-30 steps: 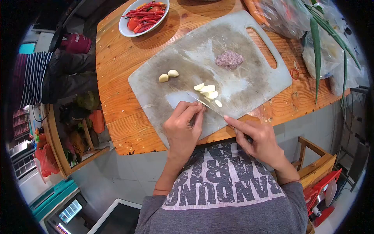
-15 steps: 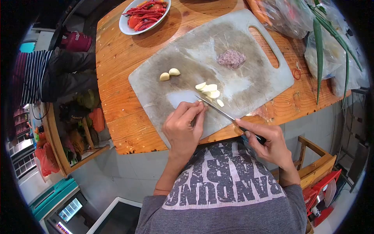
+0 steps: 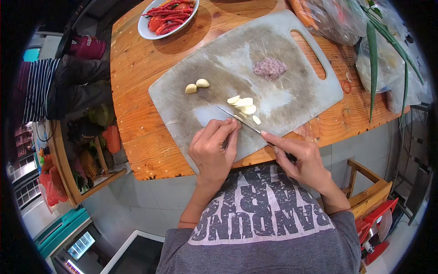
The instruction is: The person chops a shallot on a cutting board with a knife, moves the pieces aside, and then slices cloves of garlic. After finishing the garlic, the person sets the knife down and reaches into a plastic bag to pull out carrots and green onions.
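My right hand (image 3: 301,157) grips a knife (image 3: 248,124), its narrow blade lying across the cutting board (image 3: 182,116) and pointing up and left. The fingers of my left hand (image 3: 212,148) are pinched at the blade's near side, around a small pale piece of garlic (image 3: 236,119) that is mostly hidden. Just beyond the blade lie several garlic slices (image 3: 246,107). Two whole peeled garlic cloves (image 3: 196,86) rest farther left on the board. A small heap of minced, pinkish shallot or onion (image 3: 270,68) sits toward the upper right.
A white bowl (image 3: 142,28) of red chillies and tomatoes stands at the wooden table's (image 3: 132,105) back left. Plastic bags (image 3: 340,20) and long green leaves (image 3: 373,68) lie on the right, near a red rubber band (image 3: 346,86). Another person (image 3: 43,89) stands at the left.
My right hand has moved left, pushing the knife so its tip reaches farther up and left past my left fingertips. My left hand stays almost still.
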Demonstrator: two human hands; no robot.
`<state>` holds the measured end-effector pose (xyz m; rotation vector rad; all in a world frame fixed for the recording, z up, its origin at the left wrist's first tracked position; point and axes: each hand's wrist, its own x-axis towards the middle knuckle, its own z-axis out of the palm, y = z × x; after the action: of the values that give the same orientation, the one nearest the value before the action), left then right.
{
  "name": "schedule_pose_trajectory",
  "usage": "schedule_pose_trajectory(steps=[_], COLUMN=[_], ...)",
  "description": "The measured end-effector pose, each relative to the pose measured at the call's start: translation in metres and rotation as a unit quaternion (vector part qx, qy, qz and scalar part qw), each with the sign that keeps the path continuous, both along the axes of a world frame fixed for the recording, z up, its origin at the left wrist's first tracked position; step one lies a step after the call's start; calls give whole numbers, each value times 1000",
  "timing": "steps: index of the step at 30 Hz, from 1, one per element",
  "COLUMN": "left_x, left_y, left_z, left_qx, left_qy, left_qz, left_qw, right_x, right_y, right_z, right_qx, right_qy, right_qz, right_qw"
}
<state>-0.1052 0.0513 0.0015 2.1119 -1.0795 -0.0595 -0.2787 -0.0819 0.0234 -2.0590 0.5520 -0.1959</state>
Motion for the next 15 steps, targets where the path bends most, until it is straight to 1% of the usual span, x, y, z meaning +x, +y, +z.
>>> schedule_pose_trajectory(steps=[4,7,11,13,15], left_x=[-1,0,-1,-1,-2], left_y=[0,1,0,0,0], left_z=[-2,-6,-6,-5,-5], left_qx=[-10,-23,-26,-29,-28], left_qy=[15,10,25,30,34], left_qz=[14,9,14,12,13], left_qw=[1000,1000,999,999,999], right_x=[-8,-12,-16,-17,-17], right_y=[-4,-6,-8,-8,-9], right_z=[0,8,3,3,9], right_qx=[80,67,39,45,56], right_qy=[1,-1,-46,-49,-16], right_qz=[-26,-47,-34,-23,-21], right_qw=[996,997,998,998,998])
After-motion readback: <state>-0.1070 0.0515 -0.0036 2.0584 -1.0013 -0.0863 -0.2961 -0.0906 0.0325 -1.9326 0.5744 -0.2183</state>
